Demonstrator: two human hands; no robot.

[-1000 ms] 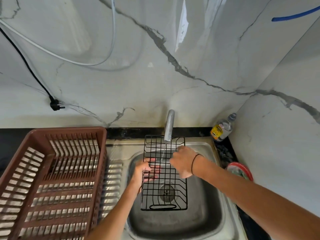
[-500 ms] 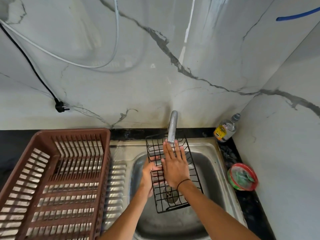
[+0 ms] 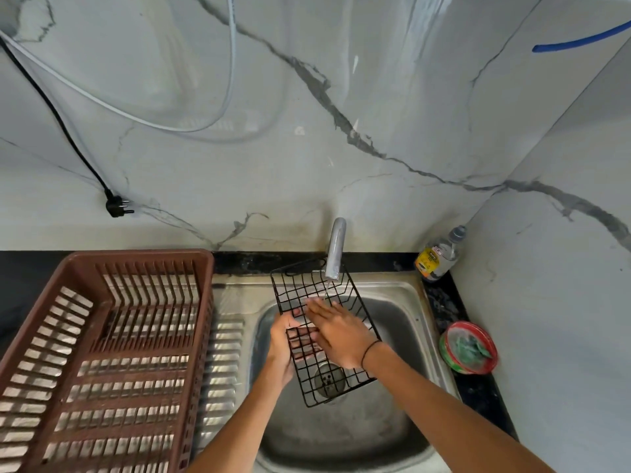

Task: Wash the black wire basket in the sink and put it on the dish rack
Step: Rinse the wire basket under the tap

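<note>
Under the steel tap (image 3: 335,249), the left hand (image 3: 283,339) grips the black wire basket (image 3: 324,331) while the flat, open right hand (image 3: 338,332) rubs its grid; rotating it should rinse every wire.

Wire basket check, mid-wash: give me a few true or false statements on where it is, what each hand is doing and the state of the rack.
1. The black wire basket is held over the sink under the tap. True.
2. The left hand rests on the dish rack. False: it grips the basket's left edge, fingers showing through the mesh.
3. The right hand lies flat on the basket's grid with straight fingers. True.
4. The dish rack stands to the right of the sink. False: it stands to the left.
5. Water runs from the tap onto the basket. True.
</note>
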